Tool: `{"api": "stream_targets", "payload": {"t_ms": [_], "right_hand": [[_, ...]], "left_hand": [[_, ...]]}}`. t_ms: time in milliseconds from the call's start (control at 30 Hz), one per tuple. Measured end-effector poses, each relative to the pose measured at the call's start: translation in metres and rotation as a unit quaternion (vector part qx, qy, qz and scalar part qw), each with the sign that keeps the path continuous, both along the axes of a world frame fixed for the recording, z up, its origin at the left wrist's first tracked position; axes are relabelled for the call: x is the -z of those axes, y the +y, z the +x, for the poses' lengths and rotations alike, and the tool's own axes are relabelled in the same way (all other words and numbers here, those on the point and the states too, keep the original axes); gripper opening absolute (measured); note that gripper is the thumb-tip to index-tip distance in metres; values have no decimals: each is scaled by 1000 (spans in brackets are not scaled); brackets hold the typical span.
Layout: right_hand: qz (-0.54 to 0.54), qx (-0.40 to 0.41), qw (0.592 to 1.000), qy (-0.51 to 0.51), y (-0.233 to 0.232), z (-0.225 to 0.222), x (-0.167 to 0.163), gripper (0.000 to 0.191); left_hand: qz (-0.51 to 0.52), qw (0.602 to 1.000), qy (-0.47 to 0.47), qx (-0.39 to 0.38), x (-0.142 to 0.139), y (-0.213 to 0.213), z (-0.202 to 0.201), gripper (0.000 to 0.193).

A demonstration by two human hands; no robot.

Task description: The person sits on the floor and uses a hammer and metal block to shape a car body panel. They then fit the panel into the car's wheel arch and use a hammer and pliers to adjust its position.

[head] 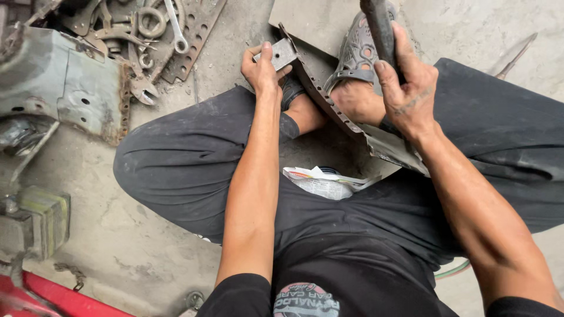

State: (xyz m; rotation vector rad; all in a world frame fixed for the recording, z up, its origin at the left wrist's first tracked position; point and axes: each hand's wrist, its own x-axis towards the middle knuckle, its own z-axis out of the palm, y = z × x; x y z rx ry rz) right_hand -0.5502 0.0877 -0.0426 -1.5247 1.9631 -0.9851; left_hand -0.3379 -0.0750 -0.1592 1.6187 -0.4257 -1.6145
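Sitting cross-legged on the concrete floor (147,258), you had a crumpled paper wrapper (323,182) lying in your lap, nearest to you. Beyond it, at about one o'clock, your right hand (405,88) was closed in a fist around a dark handle (380,29), whose upper end ran out of view. At eleven o'clock your left hand (264,69) pinched a small flat metal plate (282,54) between thumb and fingers, holding it against the top end of a long perforated metal strip (329,105). That strip ran diagonally from twelve toward two o'clock, resting across your foot in a grey sandal (355,53). Farther off at ten o'clock lay a heap of rusty scrap parts (147,35) with a wrench (176,29) on it, beside a bent grey panel (64,82).
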Motion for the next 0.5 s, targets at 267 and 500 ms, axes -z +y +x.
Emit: {"api": "stream_targets", "payload": {"t_ms": [267, 500], "right_hand": [[39, -75, 994, 72, -12, 18, 35, 47], [47, 32, 997, -57, -2, -4, 6, 51]], "left_hand": [[-30, 999, 17, -8, -7, -12, 1, 16], [-13, 1000, -11, 6, 1, -11, 1, 14]]}}
